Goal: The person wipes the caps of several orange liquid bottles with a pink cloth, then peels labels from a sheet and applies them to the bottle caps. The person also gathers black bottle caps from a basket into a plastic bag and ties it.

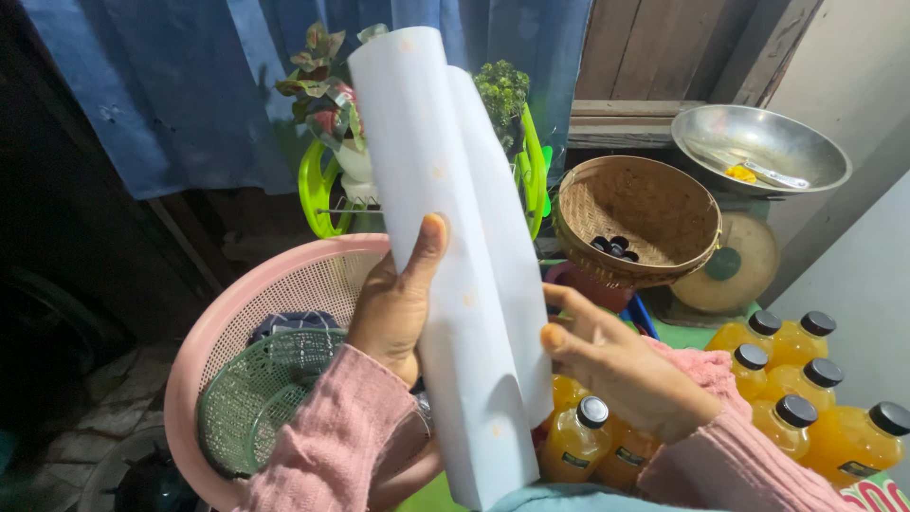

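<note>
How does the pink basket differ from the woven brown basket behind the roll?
The pink basket is plastic mesh, while the woven brown basket is wicker. The pink basket holds a smaller green basket; the brown one holds a few small dark objects. The pink basket looks larger and sits left of the white paper roll, the brown one right. Both are round and tilted.

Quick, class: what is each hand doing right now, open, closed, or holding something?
Left hand: closed on the folded white paper sheet, thumb across its front.
Right hand: fingers touch the sheet's right edge; a firm grip cannot be told.
</note>
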